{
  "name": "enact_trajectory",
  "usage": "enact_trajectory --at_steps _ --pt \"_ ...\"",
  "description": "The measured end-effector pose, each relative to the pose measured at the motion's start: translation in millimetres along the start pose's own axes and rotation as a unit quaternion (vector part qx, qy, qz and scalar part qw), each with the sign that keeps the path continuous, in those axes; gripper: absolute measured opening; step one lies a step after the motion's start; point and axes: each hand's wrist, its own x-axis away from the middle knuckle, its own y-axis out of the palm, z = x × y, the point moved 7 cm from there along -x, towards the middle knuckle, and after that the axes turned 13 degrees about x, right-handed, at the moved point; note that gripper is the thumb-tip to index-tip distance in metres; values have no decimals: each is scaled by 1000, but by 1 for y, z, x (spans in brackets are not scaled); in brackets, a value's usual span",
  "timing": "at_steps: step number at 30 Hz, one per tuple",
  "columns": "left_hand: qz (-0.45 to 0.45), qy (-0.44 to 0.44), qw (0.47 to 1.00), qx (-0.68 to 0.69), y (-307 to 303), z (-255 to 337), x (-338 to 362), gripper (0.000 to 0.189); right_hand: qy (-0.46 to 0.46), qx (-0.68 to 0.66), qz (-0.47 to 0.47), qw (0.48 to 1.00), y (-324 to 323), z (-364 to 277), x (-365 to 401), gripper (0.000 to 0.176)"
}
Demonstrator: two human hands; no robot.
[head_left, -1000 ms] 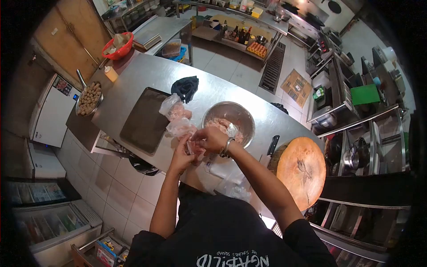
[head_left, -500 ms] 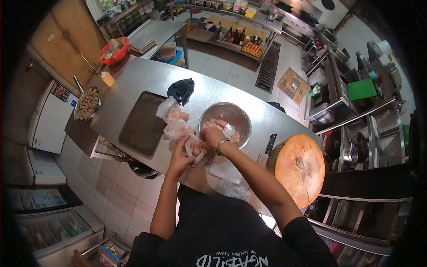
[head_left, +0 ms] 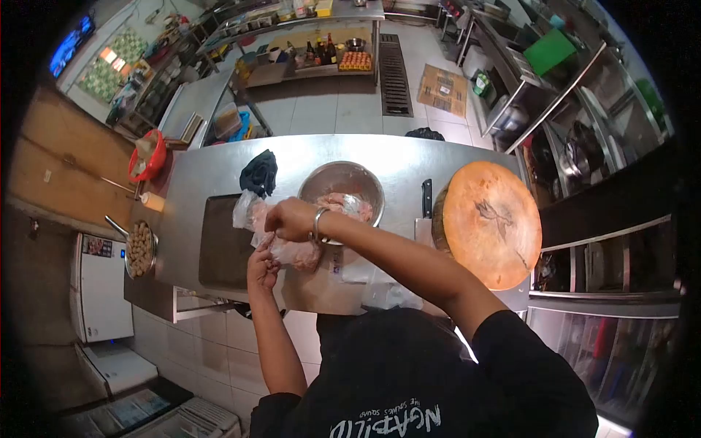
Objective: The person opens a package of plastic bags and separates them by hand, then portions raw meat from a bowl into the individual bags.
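Observation:
A clear plastic bag of pale pink raw meat [head_left: 296, 254] lies on the steel table before me. My left hand [head_left: 263, 270] pinches the bag's left end with bent fingers. Over the same end, my right hand [head_left: 293, 219], with a bracelet on its wrist, has its fingers closed on the plastic; its fingertips are partly hidden. Just behind them rests another bag of meat [head_left: 250, 210]. A steel mixing bowl [head_left: 321, 175] stands beyond my right wrist, with raw meat pieces [head_left: 350, 204] inside.
A dark tray [head_left: 226, 252] lies to the left, with a black cloth [head_left: 259, 173] behind the bags. On the right are a black-handled knife [head_left: 427, 197] and a round wooden chopping block [head_left: 496, 226]. A pan of small brown balls [head_left: 139, 252] sits far left.
My right hand has moved left from the bowl to the bag. My left hand has shifted to the bag's left end. The view has turned and shifted.

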Motion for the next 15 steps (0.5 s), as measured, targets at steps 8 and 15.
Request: enact_trajectory --at_steps 8,15 --pt "-54 37 989 -133 69 -3 53 66 195 88 -10 977 -49 102 25 28" --pt "-94 72 993 4 16 8 32 63 181 197 -110 957 33 182 33 42"
